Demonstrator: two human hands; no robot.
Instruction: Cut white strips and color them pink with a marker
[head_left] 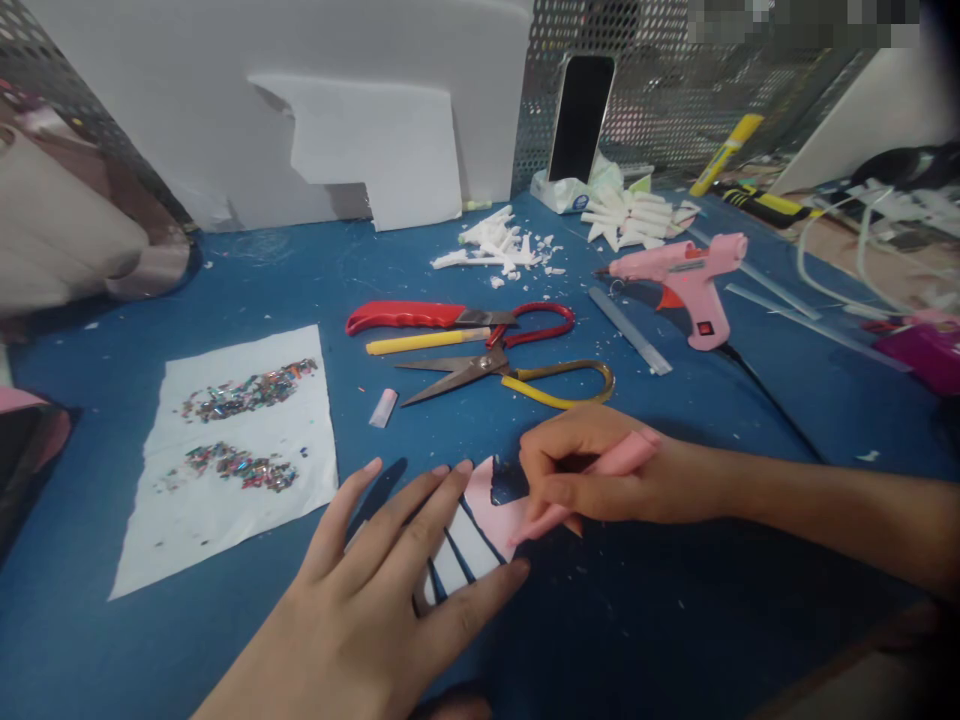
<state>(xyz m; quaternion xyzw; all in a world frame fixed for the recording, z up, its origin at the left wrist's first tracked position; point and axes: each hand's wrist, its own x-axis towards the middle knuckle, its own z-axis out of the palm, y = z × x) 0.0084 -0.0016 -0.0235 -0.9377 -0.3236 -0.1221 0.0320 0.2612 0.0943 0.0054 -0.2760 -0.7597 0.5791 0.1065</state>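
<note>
In the head view, my left hand (375,590) lies flat with its fingers spread, pressing on a white cut-out (454,560) with dark gaps between its strips. The end of the cut-out nearest my right hand is a pink, forked piece (499,520). My right hand (577,470) grips a pink marker (622,455), its tip touching the edge of that pink part. Part of the cut-out is hidden under my left fingers. A small pale pink cap (383,408) lies just beyond my left fingertips.
Scissors (491,360), a red-handled knife (409,316) and a yellow marker (427,342) lie ahead. Paper with glitter (315,470) is at left. A pink glue gun (697,280) with its cord sits at right. White scraps (495,245) and a propped phone (581,120) stand behind.
</note>
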